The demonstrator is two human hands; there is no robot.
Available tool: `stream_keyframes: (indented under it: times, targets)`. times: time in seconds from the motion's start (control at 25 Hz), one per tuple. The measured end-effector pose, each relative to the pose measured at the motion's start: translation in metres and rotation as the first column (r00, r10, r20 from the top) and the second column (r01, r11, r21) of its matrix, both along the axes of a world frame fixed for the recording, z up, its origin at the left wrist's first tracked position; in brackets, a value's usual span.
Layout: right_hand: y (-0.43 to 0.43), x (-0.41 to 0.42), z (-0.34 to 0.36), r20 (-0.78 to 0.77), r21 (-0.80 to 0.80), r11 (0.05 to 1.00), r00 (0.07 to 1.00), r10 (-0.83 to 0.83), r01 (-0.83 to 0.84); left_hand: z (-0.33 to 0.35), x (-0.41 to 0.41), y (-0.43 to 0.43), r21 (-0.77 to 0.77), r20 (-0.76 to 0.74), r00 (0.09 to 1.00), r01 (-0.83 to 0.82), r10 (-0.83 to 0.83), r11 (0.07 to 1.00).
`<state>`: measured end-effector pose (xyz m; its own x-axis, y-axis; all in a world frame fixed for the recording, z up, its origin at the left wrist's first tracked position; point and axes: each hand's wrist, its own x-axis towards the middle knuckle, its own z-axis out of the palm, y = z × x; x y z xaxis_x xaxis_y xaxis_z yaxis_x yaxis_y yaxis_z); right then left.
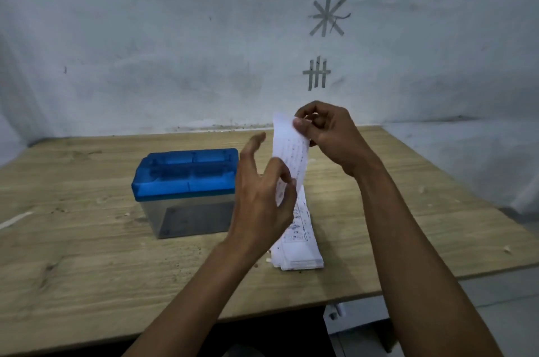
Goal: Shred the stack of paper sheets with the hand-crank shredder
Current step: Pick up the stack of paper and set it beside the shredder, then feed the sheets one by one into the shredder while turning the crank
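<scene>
Paper sheet (291, 149) held upright in the air: right hand (329, 137) pinches its top edge, left hand (262, 205) pinches its lower part. Stack of paper sheets (300, 251) lies on worktop (87, 254), under both hands. Shredder (186, 184), blue lid on, stands just left of left hand

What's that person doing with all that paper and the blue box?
A person is holding up one paper sheet with both hands. The right hand pinches its top edge and the left hand holds it lower down, just above the stack of paper lying on the wooden table. The shredder, a clear box with a blue top, sits to the left, and neither hand touches it. So the sheet is off the stack but not fed in yet.
</scene>
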<state>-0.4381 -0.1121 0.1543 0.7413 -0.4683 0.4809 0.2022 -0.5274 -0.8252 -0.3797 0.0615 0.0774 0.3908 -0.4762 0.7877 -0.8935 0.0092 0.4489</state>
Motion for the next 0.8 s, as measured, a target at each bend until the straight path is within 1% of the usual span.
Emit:
stream_keyframes:
  times: [0.04, 0.08, 0.12, 0.16, 0.2, 0.24, 0.36, 0.4, 0.48, 0.56, 0.6, 0.72, 0.8]
  targets:
    - [0.006, 0.001, 0.011, 0.032, 0.014, 1.000, 0.999, 0.016, -0.016, 0.014, 0.003, 0.001, 0.013, -0.068, 0.997, 0.023, -0.022, 1.000]
    - [0.011, 0.003, 0.020, 0.060, 0.033, 0.999, 0.998, 0.020, -0.022, 0.026, 0.007, 0.004, 0.041, -0.185, 0.980, 0.081, -0.072, 0.996]
    - [0.016, 0.006, 0.029, 0.093, 0.059, 0.998, 0.995, 0.021, -0.027, 0.038, 0.012, 0.008, 0.062, -0.319, 0.938, 0.161, -0.133, 0.985]
    - [0.021, 0.010, 0.036, 0.124, 0.086, 0.996, 0.992, 0.018, -0.029, 0.049, 0.017, 0.014, 0.060, -0.435, 0.877, 0.252, -0.202, 0.966]
    - [0.026, 0.014, 0.041, 0.145, 0.109, 0.994, 0.989, 0.008, -0.024, 0.056, 0.025, 0.020, 0.047, -0.506, 0.822, 0.328, -0.261, 0.944]
    - [0.031, 0.020, 0.044, 0.160, 0.127, 0.992, 0.987, -0.010, -0.011, 0.062, 0.034, 0.027, 0.055, -0.536, 0.791, 0.380, -0.294, 0.923]
    - [0.047, 0.035, 0.046, 0.183, 0.240, 0.971, 0.982, -0.047, 0.002, 0.076, 0.056, 0.051, 0.133, -0.563, 0.764, 0.462, -0.316, 0.877]
    - [0.052, 0.039, 0.044, 0.167, 0.291, 0.957, 0.984, -0.057, 0.006, 0.080, 0.062, 0.057, 0.122, -0.560, 0.765, 0.457, -0.319, 0.881]
    - [0.062, 0.043, 0.037, 0.046, 0.338, 0.939, 0.996, -0.078, 0.058, 0.086, 0.078, 0.067, 0.022, -0.567, 0.767, 0.379, -0.301, 0.925]
    - [0.071, 0.044, 0.024, -0.086, 0.292, 0.951, 0.993, -0.079, 0.101, 0.092, 0.097, 0.075, -0.064, -0.608, 0.750, 0.280, -0.260, 0.958]
    - [0.075, 0.043, 0.016, -0.128, 0.261, 0.961, 0.990, -0.059, 0.091, 0.094, 0.105, 0.078, -0.074, -0.615, 0.751, 0.247, -0.240, 0.966]
    - [0.085, 0.040, -0.011, -0.230, 0.201, 0.979, 0.973, 0.010, 0.037, 0.095, 0.127, 0.078, -0.080, -0.563, 0.809, 0.148, -0.167, 0.986]
    - [0.089, 0.038, -0.025, -0.308, 0.211, 0.977, 0.950, 0.046, 0.021, 0.095, 0.138, 0.075, -0.088, -0.505, 0.852, 0.103, -0.133, 0.991]
